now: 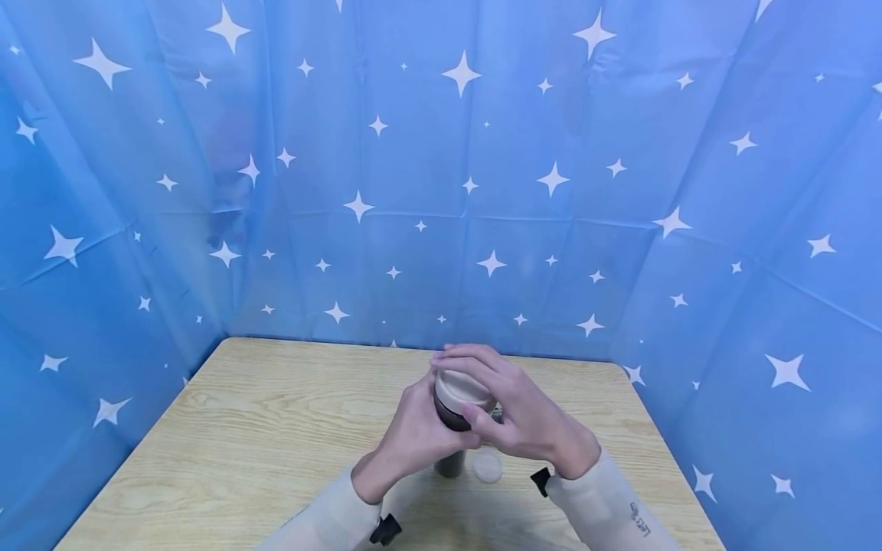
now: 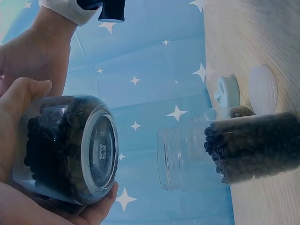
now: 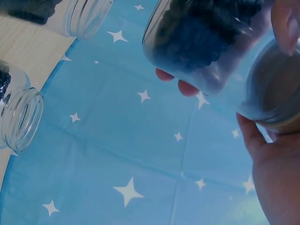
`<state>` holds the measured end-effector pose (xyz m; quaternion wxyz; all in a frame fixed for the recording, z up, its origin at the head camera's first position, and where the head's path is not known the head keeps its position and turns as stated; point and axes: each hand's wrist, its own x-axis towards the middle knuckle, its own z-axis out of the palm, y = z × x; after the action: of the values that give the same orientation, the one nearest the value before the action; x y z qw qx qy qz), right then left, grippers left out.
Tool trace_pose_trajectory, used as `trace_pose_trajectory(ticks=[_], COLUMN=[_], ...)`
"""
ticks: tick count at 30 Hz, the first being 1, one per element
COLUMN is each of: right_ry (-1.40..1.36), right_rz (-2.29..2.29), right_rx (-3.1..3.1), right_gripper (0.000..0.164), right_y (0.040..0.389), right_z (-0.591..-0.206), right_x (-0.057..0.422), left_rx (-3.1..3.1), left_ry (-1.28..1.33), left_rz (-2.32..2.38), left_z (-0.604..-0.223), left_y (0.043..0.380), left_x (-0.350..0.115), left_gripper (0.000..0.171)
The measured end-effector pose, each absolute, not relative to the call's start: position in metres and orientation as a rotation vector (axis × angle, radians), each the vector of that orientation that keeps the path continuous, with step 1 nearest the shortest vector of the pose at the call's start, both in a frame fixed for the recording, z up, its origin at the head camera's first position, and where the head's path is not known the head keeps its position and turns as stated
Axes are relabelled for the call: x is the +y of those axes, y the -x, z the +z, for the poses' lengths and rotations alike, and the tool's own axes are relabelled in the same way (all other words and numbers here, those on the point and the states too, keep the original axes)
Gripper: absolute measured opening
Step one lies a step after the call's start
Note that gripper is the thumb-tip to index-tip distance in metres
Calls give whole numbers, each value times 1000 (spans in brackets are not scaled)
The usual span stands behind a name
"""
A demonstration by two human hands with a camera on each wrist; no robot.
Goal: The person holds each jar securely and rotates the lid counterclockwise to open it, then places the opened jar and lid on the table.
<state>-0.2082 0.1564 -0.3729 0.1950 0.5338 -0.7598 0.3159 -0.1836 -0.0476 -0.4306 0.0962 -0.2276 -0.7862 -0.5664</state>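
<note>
My left hand point(image 1: 422, 423) grips a clear jar point(image 2: 61, 145) part filled with dark beans, its thumb and fingers wrapped round the side. The jar is tilted, and its round base shows in the left wrist view. At its top, my right hand point(image 1: 527, 405) holds a pale round lid point(image 1: 463, 390) by the rim, fingers on the far side and thumb on the near side. The right wrist view shows the underside of this lid point(image 3: 281, 89), at an angle beside the jar. Below the hands stands an uncovered clear jar point(image 2: 253, 150) of dark beans.
A second uncovered jar point(image 3: 21, 117) stands near the first on the wooden table point(image 1: 276, 428). Next to them lie a whitish round lid point(image 2: 263, 89) and a pale lid with a raised loop point(image 2: 228, 91). A blue star-patterned curtain point(image 1: 413, 176) hangs behind the table and at both sides.
</note>
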Motion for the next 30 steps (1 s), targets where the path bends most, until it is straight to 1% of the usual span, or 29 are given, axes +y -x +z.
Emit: trace_pose_trajectory(ticks=[10, 13, 17, 20, 26, 30], right_ry=[-1505, -1423, -1254, -1158, -1085, -1065], right_rz=[859, 798, 677, 602, 490, 449], right_rx=[-2124, -2173, -2218, -2211, -2173, -2174], right_gripper=[50, 53, 59, 60, 63, 57], right_y=[208, 203, 195, 190, 180, 176], right_z=[-372, -371, -370, -369, -368, -370], right_x=[157, 157, 154, 151, 145, 142], left_rx=[-2324, -2322, -2324, -2324, -2327, -2336], left_ry=[682, 685, 685, 690, 685, 660], left_rz=[-1682, -1659, -1634, -1628, -1624, -1599], left_z=[-432, -432, -432, -432, -432, -432], left_y=[182, 182, 182, 182, 183, 183], left_x=[-48, -48, -49, -49, -49, -50], left_gripper=[89, 86, 74, 67, 66, 70])
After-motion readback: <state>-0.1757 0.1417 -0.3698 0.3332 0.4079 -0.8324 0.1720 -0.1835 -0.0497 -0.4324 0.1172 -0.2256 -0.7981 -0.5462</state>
